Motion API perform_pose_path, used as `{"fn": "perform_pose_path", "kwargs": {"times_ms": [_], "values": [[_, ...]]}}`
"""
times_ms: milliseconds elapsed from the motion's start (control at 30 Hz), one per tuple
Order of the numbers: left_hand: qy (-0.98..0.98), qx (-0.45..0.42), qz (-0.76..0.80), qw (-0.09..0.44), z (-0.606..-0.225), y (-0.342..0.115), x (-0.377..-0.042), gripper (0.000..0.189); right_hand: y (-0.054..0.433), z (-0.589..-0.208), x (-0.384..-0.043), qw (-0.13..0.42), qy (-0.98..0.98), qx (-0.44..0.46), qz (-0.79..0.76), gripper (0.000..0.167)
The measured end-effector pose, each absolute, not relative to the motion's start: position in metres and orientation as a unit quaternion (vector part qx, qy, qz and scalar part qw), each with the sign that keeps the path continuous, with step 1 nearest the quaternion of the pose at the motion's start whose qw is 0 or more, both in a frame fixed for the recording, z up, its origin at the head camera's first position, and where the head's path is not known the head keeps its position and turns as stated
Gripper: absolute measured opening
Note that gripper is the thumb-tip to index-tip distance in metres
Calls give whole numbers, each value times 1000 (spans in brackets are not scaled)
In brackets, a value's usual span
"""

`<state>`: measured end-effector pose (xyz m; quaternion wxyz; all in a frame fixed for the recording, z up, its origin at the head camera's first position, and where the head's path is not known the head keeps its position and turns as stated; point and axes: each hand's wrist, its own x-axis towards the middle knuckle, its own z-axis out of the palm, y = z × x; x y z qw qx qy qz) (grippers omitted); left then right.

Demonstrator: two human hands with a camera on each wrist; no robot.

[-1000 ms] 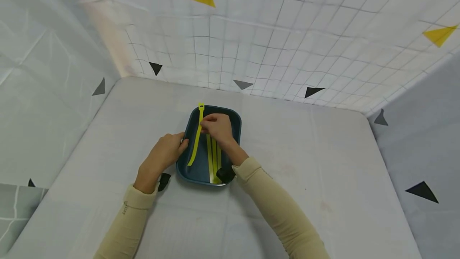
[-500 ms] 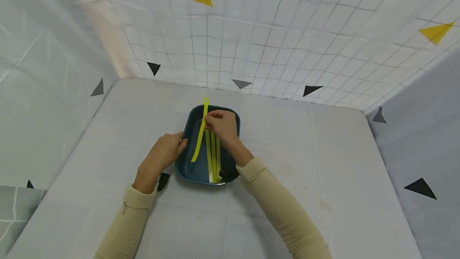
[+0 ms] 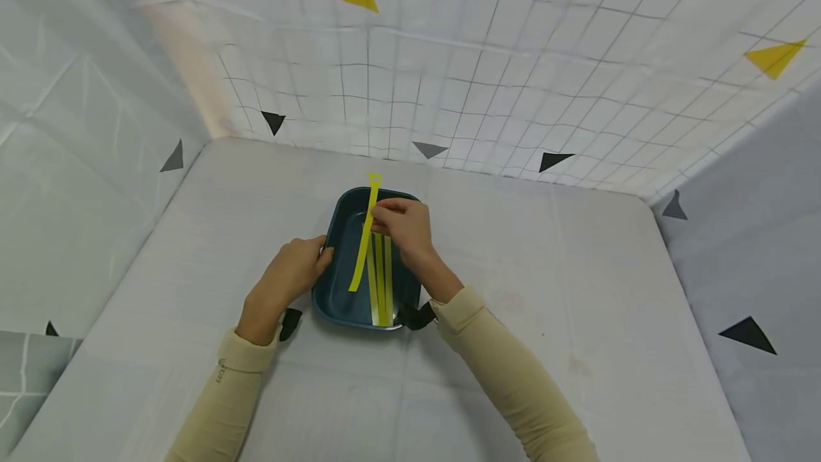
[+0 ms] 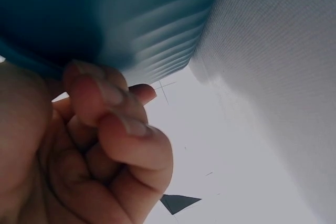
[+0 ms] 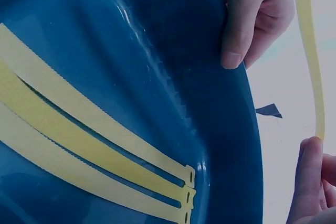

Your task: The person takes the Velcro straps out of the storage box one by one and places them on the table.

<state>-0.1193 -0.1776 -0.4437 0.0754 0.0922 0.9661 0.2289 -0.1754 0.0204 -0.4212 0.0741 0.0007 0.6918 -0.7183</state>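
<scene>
A blue tray [image 3: 338,289] stands on the white-covered table. My left hand [image 3: 288,275] grips its left rim, thumb over the edge and fingers curled against the outer wall [image 4: 157,30]. Above the tray, my right hand [image 3: 409,231] pinches a flat yellow cable tie [image 3: 363,255] between thumb and fingertips. The tie hangs nearly lengthwise, its slotted head past the far rim and its tail over the tray's middle. Three more yellow cable ties [image 5: 89,140] lie side by side on the tray's floor, showing finely toothed edges and slotted heads in the right wrist view.
White cloth [image 3: 577,291] covers the table around the tray. Behind it rises a white sheet [image 3: 500,84] with grid lines and coloured triangles, and more sheets close off both sides. Dark bands [image 3: 417,316] sit at both wrists.
My right hand has carried the pinched cable tie rightward, and its head now reaches a little farther past the far rim. My left hand keeps hold of the tray.
</scene>
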Motion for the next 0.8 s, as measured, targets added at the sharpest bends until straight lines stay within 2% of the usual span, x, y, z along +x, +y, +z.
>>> {"fn": "perform_pose_path", "kwargs": {"times_ms": [300,800], "values": [[966,93,228,76,-444,-180,-120,30,26,-418,-174,73,680,-3,-730,17],[962,97,246,70,-444,-179,-118,20,38,-420,-171,57,685,11,-726,17]]}}
